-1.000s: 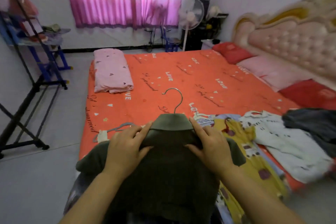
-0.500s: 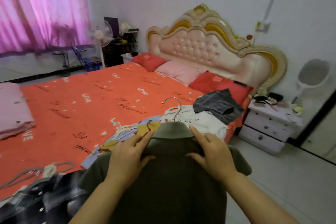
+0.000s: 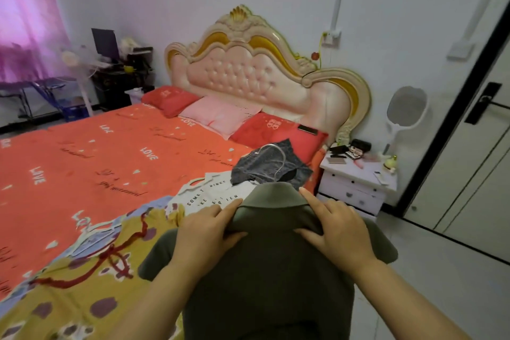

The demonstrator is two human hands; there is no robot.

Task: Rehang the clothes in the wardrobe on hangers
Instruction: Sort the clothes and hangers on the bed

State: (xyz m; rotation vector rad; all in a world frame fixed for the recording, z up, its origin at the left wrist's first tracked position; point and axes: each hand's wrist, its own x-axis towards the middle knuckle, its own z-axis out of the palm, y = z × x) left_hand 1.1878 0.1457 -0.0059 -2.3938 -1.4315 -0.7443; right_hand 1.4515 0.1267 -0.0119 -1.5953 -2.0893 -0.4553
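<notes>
Both forearms reach forward from the bottom of the view, wrists raised, palms down. The left hand [image 3: 205, 232] and the right hand [image 3: 336, 229] mirror each other on either side of the collar of an olive shirt [image 3: 267, 284]. On each hand the forefinger lies straight along the collar's edge and the thumb tucks beneath it, so the fingers [image 3: 230, 208] pinch the collar fold between them. The other fingers rest curled on the shoulders.

The shirt hangs in the air in front of the person, just off the near corner of the bed [image 3: 110, 152], with its short sleeves spread to each side. A thin hanger hook [image 3: 273, 160] rises from the neck. It is blurred and looks like bare wire.

The orange sheet bears "LOVE" in white capitals, repeated, with darker script lines that are too small to read. A white T-shirt [image 3: 209, 196] lies just beyond the left hand, with black letters "SOMET" and "HINGS" showing. A grey garment [image 3: 265, 165] lies partly on top of it. A yellow patterned garment [image 3: 82, 270] lies on the bed's near edge. A red pillow [image 3: 276, 130] carries a white emblem. A white nightstand [image 3: 356, 182] stands beside the bed.
</notes>
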